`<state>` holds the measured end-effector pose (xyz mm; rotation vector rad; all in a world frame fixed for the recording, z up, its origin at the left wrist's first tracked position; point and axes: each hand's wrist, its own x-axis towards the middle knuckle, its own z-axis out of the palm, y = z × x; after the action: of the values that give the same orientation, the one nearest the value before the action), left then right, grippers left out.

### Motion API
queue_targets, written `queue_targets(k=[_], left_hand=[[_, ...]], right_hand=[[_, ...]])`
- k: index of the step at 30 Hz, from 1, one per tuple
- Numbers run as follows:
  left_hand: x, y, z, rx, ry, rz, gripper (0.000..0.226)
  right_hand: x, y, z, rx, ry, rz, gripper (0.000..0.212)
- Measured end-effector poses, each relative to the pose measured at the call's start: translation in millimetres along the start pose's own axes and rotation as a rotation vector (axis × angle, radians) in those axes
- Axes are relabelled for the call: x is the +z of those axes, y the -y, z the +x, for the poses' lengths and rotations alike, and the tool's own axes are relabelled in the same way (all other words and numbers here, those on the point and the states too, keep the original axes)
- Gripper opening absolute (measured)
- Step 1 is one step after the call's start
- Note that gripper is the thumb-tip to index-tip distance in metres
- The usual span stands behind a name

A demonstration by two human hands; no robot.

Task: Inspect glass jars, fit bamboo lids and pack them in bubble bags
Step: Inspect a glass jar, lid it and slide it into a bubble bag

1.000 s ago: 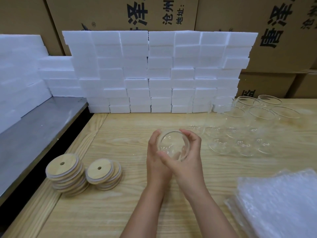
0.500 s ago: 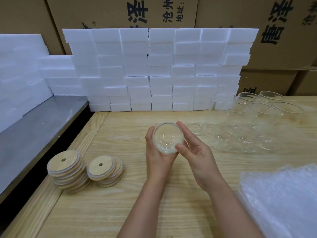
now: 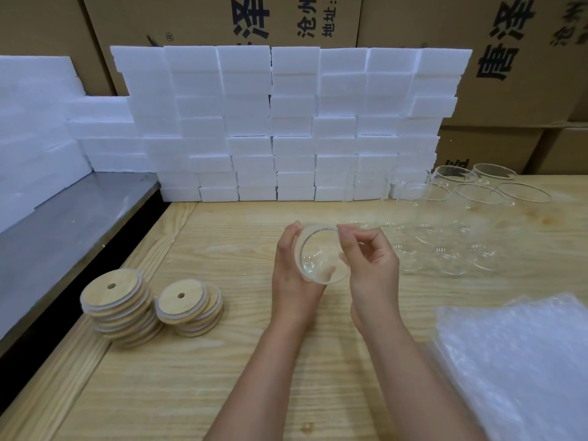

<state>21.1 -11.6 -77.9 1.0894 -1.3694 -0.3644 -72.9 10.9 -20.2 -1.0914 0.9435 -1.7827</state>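
On my feed the left hand [image 3: 291, 275] cradles a clear round glass jar [image 3: 318, 259] from behind, its mouth tilted toward the camera. The right hand [image 3: 372, 268] pinches the jar's upper rim. On the pale wooden table [image 3: 222, 377], two stacks of round bamboo lids [image 3: 117, 291] sit to the left. A pile of clear bubble bags [image 3: 515, 361] lies at the near right.

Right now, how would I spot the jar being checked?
Find the table before the foam wall. Mid-table, left hand and right hand hold one jar. It alone is lifted and tilted; the other jars stand upright far right.
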Motion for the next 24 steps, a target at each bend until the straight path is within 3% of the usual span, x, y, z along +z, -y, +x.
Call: queue_targets(k=[4, 13, 16, 24], left_hand=[[-0.2, -1.2, 0.4, 0.031, 0.03, 0.034, 0.088], [-1.5, -4.2, 1.5, -0.001, -0.003, 0.086, 0.085], [-2.3, -4.6, 3.4, -0.038, -0.012, 0.082, 0.097], [-5.2, -3.7, 6.5, -0.103, -0.037, -0.079, 0.089]], right_hand=[[8.5, 0.4, -2.9, 0.007, -0.075, -0.087, 0.04], [10.7, -5.8, -11.7, -0.02, 0.169, -0.313, 0.063], [4.4, -2.9, -14.0, -0.002, 0.279, -0.244, 0.068], [-14.0, -0.8, -7.4, 0.024, 0.465, -0.064, 0.065]])
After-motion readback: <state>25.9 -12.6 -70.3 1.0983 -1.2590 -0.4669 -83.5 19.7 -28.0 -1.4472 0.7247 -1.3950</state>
